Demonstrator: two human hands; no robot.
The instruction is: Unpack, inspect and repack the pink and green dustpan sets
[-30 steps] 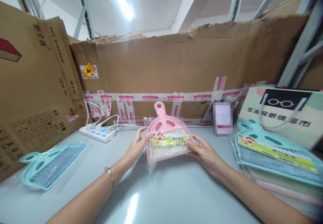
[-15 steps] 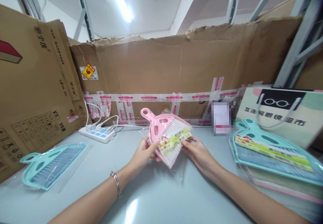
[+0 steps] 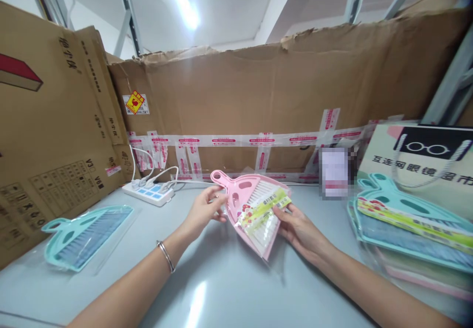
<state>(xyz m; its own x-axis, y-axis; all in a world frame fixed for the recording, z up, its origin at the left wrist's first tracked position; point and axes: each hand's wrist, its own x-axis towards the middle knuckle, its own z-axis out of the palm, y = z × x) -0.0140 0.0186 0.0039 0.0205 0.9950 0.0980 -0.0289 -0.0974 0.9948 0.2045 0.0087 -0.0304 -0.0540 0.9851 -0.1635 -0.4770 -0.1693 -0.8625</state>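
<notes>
A pink mini dustpan and brush set [image 3: 247, 196] in a clear plastic bag is held above the grey table [image 3: 229, 288], tilted with its handle up and to the left. A yellow-green paper label [image 3: 264, 209] crosses its white bristles. My left hand [image 3: 204, 209] grips the set near the handle side, fingers closed on the bag. My right hand [image 3: 295, 227] holds the lower right edge by the label, fingers curled under it. A metal bangle [image 3: 163, 255] sits on my left wrist.
A teal dustpan set [image 3: 83, 235] lies at the left. A stack of teal and pink sets [image 3: 406, 229] rests at the right, under a paper bag with a glasses print [image 3: 424, 163]. A white power strip [image 3: 148, 193] lies at the back. Cardboard walls [image 3: 258, 96] enclose the table.
The pink set has turned from lying flat and upright to tilted, handle swinging left. My hands shifted along its edges and moved slightly lower and right.
</notes>
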